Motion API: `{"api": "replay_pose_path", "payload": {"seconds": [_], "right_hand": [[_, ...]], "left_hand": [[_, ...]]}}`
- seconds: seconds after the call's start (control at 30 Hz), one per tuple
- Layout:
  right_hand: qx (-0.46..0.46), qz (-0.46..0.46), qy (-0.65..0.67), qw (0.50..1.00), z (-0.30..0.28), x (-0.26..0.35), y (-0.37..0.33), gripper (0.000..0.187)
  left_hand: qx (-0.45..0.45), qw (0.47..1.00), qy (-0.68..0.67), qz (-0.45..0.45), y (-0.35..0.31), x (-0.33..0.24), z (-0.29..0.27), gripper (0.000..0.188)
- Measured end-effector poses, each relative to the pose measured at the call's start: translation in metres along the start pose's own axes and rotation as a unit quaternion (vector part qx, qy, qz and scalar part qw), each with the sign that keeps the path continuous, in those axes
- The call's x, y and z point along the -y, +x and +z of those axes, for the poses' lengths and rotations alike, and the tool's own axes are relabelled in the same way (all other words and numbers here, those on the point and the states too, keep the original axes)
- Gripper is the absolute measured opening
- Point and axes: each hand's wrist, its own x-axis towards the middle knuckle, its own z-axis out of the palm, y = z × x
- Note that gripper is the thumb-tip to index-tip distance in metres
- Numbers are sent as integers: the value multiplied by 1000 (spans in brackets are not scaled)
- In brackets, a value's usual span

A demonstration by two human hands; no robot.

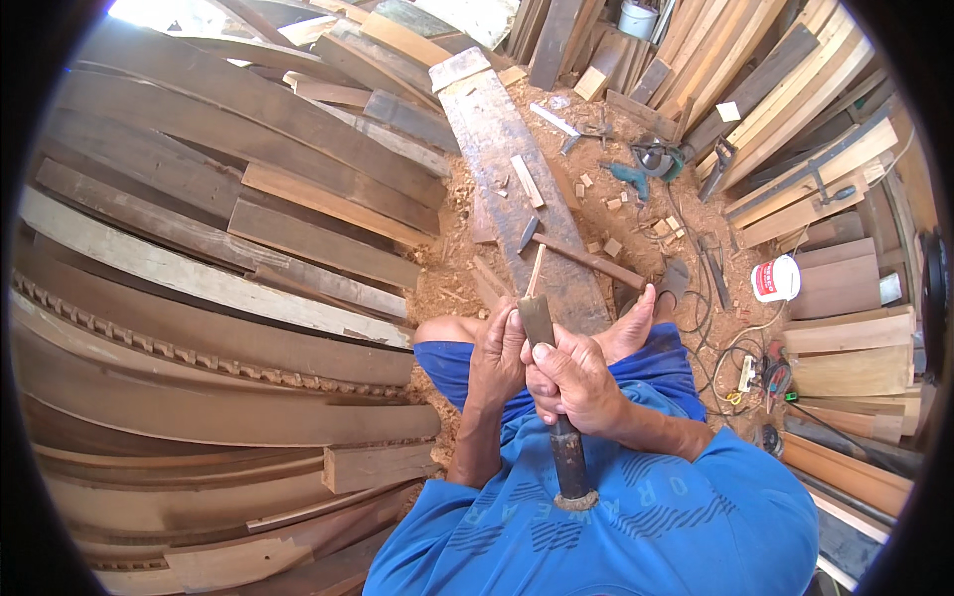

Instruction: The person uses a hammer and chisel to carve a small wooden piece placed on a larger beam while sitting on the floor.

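My right hand (576, 377) wraps round a wide chisel (568, 457), just below its blade. The chisel's dark handle points back at my belly and ends in a frayed, mushroomed butt. My left hand (497, 348) is closed, its thumb and fingers pressed to the left side of the blade. Past the blade tip a thin pale wood sliver (537, 270) sticks up; what grips it is hidden. On the worn plank (477, 114) ahead lies a hammer (591, 260) with a wooden handle, close to my bare foot. A short wood strip (528, 181) rests beyond it.
Long boards (219, 308) are stacked on the left, and more timber (815, 99) leans at the right. On the shaving-covered floor lie a teal power tool (631, 177), a handsaw (717, 169), cables, wood offcuts and a white-and-red bucket (775, 279).
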Motion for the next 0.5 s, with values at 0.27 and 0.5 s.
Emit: {"api": "replay_pose_path", "payload": {"seconds": [0.27, 0.5], "right_hand": [[-4, 0, 8, 1000, -1, 4, 0, 21], [-12, -1, 8, 1000, 0, 10, -4, 22]], "left_hand": [[70, 994, -81, 1, 5, -37, 2, 30], [43, 996, -47, 57, 2, -46, 9, 27]]}}
